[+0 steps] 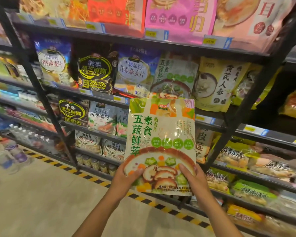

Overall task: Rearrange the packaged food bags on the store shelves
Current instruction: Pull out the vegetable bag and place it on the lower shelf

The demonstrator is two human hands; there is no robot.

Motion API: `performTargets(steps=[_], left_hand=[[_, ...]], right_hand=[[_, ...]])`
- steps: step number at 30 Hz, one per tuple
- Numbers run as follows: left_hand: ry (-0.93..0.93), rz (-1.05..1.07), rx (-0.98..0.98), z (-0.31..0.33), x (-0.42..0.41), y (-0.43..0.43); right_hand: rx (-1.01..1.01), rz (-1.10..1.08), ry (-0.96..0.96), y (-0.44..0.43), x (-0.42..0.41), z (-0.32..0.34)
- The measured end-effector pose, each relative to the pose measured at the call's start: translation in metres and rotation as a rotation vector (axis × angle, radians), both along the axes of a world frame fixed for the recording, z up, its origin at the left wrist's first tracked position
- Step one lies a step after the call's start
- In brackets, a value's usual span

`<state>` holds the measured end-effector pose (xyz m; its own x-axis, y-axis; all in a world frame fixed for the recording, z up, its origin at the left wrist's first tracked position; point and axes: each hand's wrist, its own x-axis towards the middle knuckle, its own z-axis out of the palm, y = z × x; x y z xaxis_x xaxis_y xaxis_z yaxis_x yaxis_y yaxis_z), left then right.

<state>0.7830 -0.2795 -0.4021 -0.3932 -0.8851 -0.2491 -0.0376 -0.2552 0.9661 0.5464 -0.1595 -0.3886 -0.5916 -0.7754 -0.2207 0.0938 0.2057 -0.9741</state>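
A tall black shelf rack fills the aisle side, its tiers packed with food bags, and the cream-and-green bag held up in front of it is the one to watch. The bag stands upright and off the shelves, carried in the air before the rack's middle tiers. Below and to the left of it lies the pale floor, edged by a yellow-and-black striped line along the rack's foot. High above the bag sits a big pink bag. Directly above it, on the shelf, stands a matching bag with the same green print. A black bag is up and to its left, a yellow one up and to its right.

Both hands grip the bag's bottom corners — the left hand at the lower left, the right hand at the lower right — thumbs pressed on the front, fingers hidden behind. A price tag hangs above and to the right.
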Motion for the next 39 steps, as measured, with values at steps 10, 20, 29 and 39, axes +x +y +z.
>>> performTargets(steps=[10,20,29,39], left_hand=[[-0.022,-0.055,0.003,0.005,-0.012,-0.070],[-0.081,-0.129,-0.203,0.045,-0.068,-0.172],[-0.043,-0.165,-0.335,0.094,-0.135,-0.240],[-0.075,-0.208,-0.459,0.127,-0.202,-0.315]], right_hand=[[0.012,0.022,0.038,-0.055,-0.013,0.008],[-0.077,0.012,0.089,-0.138,-0.064,0.041],[-0.135,-0.052,0.165,-0.204,-0.124,0.076],[-0.156,-0.085,0.268,-0.265,-0.190,0.106]])
